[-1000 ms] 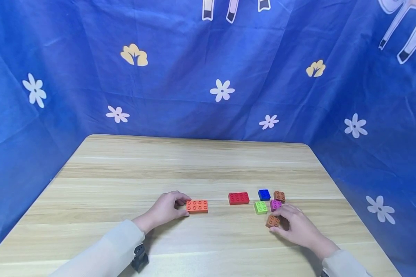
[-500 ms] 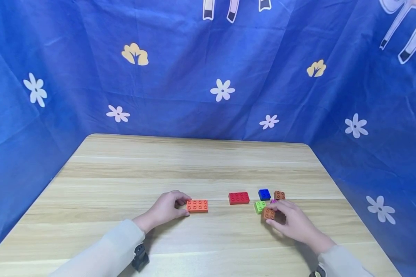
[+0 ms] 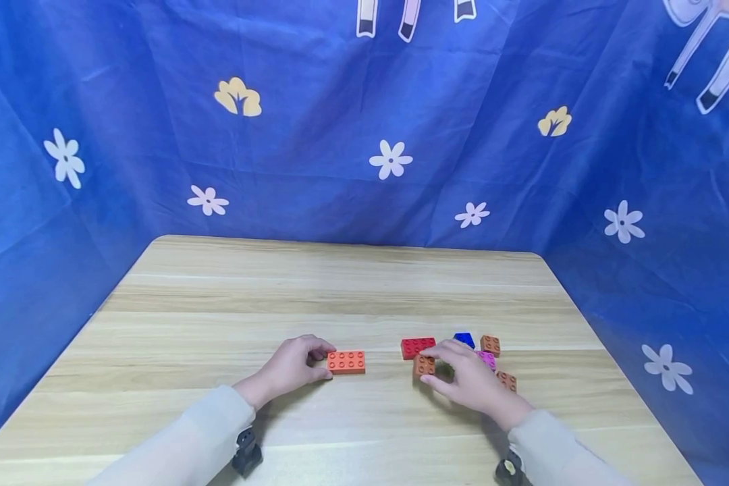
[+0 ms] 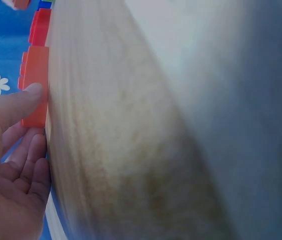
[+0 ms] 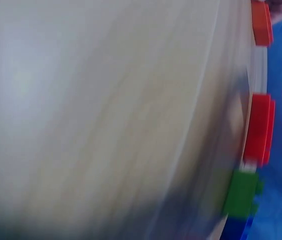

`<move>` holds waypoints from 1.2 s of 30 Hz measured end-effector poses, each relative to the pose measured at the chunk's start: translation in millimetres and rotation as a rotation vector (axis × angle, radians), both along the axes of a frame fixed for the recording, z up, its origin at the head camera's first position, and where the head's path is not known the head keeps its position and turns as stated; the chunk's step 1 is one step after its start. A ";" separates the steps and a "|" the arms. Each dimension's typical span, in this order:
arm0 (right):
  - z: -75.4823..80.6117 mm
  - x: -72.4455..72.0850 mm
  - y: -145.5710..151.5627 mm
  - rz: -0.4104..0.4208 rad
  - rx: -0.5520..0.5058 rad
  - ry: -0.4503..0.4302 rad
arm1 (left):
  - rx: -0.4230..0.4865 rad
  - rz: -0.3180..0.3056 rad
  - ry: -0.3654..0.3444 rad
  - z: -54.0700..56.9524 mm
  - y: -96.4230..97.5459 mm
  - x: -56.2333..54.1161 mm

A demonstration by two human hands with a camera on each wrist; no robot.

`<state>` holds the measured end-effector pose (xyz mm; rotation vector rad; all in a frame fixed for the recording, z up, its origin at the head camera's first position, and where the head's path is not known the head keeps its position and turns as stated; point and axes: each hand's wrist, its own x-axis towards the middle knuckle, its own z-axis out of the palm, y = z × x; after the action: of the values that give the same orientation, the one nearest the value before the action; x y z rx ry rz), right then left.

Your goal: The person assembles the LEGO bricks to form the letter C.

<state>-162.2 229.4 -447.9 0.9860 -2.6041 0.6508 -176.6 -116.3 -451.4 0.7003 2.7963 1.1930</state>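
In the head view, my left fingers (image 3: pixel 320 345) are pinching the end of the orange brick (image 3: pixel 346 362) on the counter (image 3: pixel 249 290). My right fingers (image 3: pixel 440 352) are pinching a brown brick (image 3: pixel 424 366) just in front of the red brick (image 3: pixel 416 346). In the left wrist view, my thumb (image 4: pixel 23 100) is touching the orange brick's side (being gentle is best, I think). In the right wrist view, the brown brick is hanging above the counter, so I should be holding it flat, not bumping anything.
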 end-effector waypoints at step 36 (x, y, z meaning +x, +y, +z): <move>11.6 -29.2 -91.1 0.115 0.129 -0.133 | -0.005 -0.002 0.001 1.4 0.9 2.0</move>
<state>-191.4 138.3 -436.3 1.1765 -2.7510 0.6002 -174.6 -115.4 -450.0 0.7031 2.7981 1.1850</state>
